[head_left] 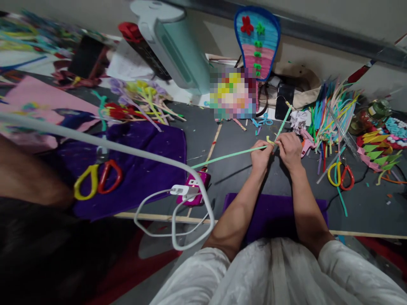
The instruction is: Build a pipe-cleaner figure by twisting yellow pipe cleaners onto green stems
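Observation:
My left hand is closed in a pinch on a light green pipe cleaner, whose long end stretches out to the left above the table. Right beside it, my right hand is also pinched shut, fingertips meeting the left ones. From between the hands another green length rises up and to the right, ending in a yellowish tip. A small yellow piece pokes up over the left fingertips. Whether the two green lengths are one piece is hidden by my fingers.
A purple cloth with red-and-yellow scissors lies left, near another person's arm. A white cable loops over a pink power strip. Right are a pink glue gun, pipe cleaners and more scissors.

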A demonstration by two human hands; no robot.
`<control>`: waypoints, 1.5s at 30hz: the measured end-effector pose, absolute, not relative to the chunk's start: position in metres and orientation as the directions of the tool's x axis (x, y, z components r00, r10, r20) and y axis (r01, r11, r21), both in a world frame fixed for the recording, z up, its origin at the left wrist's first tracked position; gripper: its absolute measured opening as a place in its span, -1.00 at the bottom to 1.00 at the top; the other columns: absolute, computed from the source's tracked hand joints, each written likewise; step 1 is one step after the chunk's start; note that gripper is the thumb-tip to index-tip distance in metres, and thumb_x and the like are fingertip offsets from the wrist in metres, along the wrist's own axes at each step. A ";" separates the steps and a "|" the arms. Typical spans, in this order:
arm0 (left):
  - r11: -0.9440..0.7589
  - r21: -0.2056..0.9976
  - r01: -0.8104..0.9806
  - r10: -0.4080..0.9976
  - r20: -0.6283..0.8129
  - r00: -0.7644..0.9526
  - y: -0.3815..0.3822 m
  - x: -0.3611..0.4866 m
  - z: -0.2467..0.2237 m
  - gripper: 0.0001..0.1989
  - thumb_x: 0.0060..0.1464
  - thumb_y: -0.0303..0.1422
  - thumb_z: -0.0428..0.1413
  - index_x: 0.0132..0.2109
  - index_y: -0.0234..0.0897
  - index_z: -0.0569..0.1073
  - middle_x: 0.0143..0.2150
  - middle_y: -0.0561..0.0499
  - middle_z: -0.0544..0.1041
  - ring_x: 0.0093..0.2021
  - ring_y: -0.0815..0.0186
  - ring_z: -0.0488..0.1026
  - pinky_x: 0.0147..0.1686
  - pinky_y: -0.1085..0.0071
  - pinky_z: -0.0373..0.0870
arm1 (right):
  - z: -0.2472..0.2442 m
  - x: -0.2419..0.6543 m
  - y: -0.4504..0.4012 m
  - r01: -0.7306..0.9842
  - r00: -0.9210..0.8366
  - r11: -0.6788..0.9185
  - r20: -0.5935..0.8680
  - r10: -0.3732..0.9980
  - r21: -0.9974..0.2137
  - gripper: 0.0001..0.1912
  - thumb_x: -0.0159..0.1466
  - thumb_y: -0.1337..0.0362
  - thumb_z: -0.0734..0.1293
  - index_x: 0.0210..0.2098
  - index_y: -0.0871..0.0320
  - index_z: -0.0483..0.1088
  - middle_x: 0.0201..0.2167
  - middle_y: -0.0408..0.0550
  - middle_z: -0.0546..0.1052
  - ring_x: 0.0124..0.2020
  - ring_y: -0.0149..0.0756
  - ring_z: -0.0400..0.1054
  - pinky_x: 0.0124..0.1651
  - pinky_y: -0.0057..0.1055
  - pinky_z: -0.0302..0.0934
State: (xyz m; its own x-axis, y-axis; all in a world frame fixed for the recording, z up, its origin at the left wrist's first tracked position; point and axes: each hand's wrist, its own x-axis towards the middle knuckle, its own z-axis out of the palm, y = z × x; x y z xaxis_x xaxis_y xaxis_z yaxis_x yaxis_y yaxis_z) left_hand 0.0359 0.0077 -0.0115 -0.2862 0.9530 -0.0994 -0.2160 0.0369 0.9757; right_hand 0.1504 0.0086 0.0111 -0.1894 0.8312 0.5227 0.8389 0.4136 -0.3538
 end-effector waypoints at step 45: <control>0.671 0.498 -0.549 0.741 -0.411 0.532 0.007 0.019 0.000 -0.87 -0.23 -0.44 0.26 -0.47 -0.37 0.46 -0.63 0.05 0.36 -0.68 0.55 0.18 -0.71 0.57 0.04 | 0.001 0.154 0.023 -0.388 -0.131 -0.193 -0.154 0.979 -0.901 -0.80 -0.02 0.22 0.48 -0.40 0.11 0.47 -0.54 -0.26 0.35 -0.59 -0.56 0.13 -0.59 -0.58 -0.03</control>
